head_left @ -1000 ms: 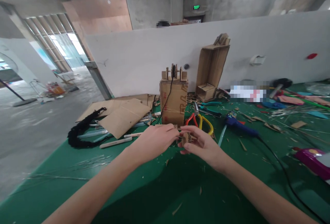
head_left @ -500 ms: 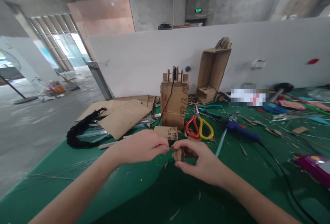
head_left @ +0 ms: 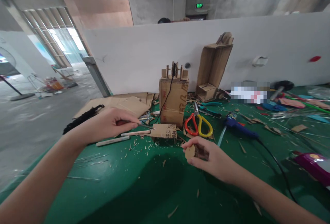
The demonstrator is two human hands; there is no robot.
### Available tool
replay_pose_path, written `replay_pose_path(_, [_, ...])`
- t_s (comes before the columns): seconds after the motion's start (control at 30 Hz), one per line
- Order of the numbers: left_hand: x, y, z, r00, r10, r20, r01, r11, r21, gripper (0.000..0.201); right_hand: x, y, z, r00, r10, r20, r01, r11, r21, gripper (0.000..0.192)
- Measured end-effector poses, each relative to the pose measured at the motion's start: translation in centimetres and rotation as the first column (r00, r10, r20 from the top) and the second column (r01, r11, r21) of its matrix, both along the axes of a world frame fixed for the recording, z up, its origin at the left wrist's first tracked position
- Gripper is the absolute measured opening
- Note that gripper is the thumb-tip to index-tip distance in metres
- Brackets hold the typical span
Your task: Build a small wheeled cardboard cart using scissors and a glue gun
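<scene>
My left hand (head_left: 116, 122) is closed around a thin, dark pointed tool (head_left: 146, 126), whose exact kind I cannot make out. Its tip is by the top of a small printed cardboard box (head_left: 161, 130) lying on the green table; whether they touch I cannot tell. To the right and nearer me, my right hand (head_left: 206, 155) pinches a small, thick cardboard piece (head_left: 190, 153) just over the table. Behind the small box stands a tall cardboard box (head_left: 171, 100) with a wheel and a black cord on top.
Scissors (head_left: 190, 127) with red and yellow handles lie beside the tall box. A blue glue gun (head_left: 239, 129) trails its cable along the right. An open cardboard case (head_left: 212, 69) leans on the white partition (head_left: 139, 59). Scraps litter the green table (head_left: 123, 186).
My left hand has moved left and up with the pointed tool, away from the cardboard piece. My right hand has shifted slightly right, still holding that piece, now turned to show its flat face.
</scene>
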State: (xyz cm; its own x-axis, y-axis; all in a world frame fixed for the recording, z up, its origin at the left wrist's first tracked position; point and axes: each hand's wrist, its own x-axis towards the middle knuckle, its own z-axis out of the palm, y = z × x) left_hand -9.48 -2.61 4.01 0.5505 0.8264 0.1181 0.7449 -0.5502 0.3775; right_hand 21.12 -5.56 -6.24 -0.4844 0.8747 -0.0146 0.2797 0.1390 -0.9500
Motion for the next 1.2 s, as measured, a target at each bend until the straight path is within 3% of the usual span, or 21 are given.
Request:
replay_pose_path(0.07, [0.7, -0.4, -0.5, 0.996, -0.012, -0.087, 0.008, 0.999, -0.053, 0.026, -0.5, -0.1, -0.4, 0.998, -0.001, 0.066, -0.006, 0.994, 0.112, 0.034])
replay_pose_path(0.23, [4.7, -1.4, -3.8, 0.99, -0.08, -0.119, 0.082, 0.997, 0.012, 0.029, -2.0, 0.3, -1.5, 0.939, -0.064, 0.338, -0.044, 0.952, 0.303, 0.04])
replay_pose_path(0.37, [6.0, -1.6, -6.5, 0.994, -0.081, -0.072, 0.087, 0.991, 0.097, 0.026, -1.2, 0.5, -1.8, 0.899, -0.124, 0.42, -0.086, 0.89, 0.448, 0.027])
replay_pose_path(0.43, [6.1, -1.7, -7.5, 0.997, -0.069, -0.026, 0.072, 0.989, 0.127, 0.025, -0.5, 0.5, -1.7, 0.885, -0.127, 0.448, -0.116, 0.872, 0.476, 0.019])
replay_pose_path(0.57, [6.4, -1.7, -8.8, 0.998, -0.044, 0.053, 0.034, 0.985, 0.171, 0.024, 0.1, 0.4, -1.5, 0.893, -0.124, 0.432, -0.102, 0.88, 0.464, 0.03])
replay_pose_path(0.77, [6.4, -1.6, -9.6, 0.995, -0.03, 0.095, 0.013, 0.986, 0.167, 0.021, -1.0, 0.3, -1.5, 0.913, -0.087, 0.399, -0.122, 0.874, 0.47, 0.013])
replay_pose_path(0.97, [5.7, -1.6, -9.3, 0.984, -0.039, 0.174, 0.019, 0.993, 0.115, 0.019, -0.8, 0.3, -2.0, 0.902, -0.12, 0.414, -0.099, 0.877, 0.47, 0.049])
replay_pose_path(1.2, [6.7, -2.2, -10.2, 0.979, -0.18, 0.094, 0.174, 0.983, 0.063, 0.019, -0.1, 0.4, -1.9, 0.876, -0.094, 0.473, -0.179, 0.847, 0.501, 0.045])
